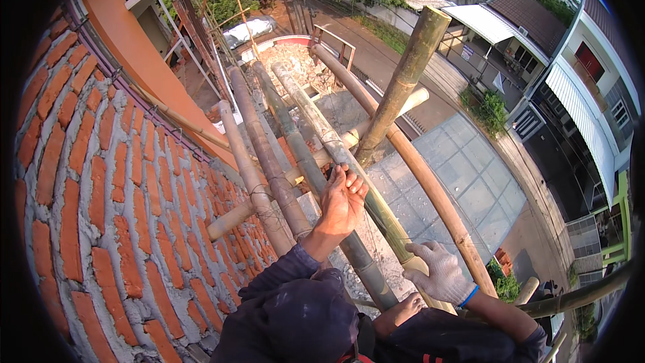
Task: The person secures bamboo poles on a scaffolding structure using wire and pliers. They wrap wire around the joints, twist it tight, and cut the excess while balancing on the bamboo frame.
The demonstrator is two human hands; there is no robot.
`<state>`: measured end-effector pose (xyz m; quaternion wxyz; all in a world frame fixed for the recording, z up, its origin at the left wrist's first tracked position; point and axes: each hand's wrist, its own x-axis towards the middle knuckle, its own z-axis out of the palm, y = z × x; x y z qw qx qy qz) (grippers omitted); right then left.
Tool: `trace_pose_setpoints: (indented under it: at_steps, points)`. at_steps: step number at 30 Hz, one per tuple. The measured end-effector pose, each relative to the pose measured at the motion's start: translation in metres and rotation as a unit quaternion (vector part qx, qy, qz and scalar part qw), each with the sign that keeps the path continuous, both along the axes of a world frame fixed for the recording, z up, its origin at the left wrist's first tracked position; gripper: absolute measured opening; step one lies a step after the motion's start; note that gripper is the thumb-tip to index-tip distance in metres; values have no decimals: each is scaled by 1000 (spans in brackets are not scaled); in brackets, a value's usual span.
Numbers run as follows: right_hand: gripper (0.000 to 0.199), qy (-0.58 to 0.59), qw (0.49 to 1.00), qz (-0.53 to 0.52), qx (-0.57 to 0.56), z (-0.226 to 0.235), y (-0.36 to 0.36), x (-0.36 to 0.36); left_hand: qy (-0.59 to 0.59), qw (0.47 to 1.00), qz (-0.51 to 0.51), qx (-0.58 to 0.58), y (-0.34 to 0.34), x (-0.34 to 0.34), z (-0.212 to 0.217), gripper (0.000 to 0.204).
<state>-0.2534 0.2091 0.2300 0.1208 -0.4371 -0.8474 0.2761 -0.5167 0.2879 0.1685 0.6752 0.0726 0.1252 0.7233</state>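
My bare left hand (342,200) is raised over the bamboo poles with its fingers curled in. Whatever it may hold is too small to make out. My right hand (441,273), in a pale knit work glove with a blue cuff, is wrapped over a greenish bamboo pole (384,215) near its lower end. A darker bamboo pole (366,270) runs alongside, to the left, passing under my left wrist. Thin tie wire (267,205) loops loosely around the poles further left. A bare foot (400,312) rests on the poles close to my gloved hand.
A brick wall (127,228) with rough mortar rises on the left. An upright bamboo post (406,81) stands ahead, beside a long curved pole (430,185). Far below lie tiled paving (463,181), a rubble heap (295,60) and a road; gaps open between the poles.
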Motion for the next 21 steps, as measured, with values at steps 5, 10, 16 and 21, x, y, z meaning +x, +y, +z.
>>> trace_pose_setpoints:
  at_steps: [5, 10, 16, 21]
  points:
    - [33, 34, 987, 50, 151, 22, 11, 0, 34, 999, 1, -30, -7, 8, 1, 16]
    - [52, -29, 976, 55, 209, 8, 12, -4, -7, 1000, -24, -7, -12, 12, 0, 16]
    - [40, 67, 939, -125, -314, -8, 2, 3, -20, 1000, 13, -19, -9, -4, 0, 18]
    - [24, 142, 972, -115, -149, 4, 17, 27, 84, 994, 63, -18, -13, -17, 7, 19]
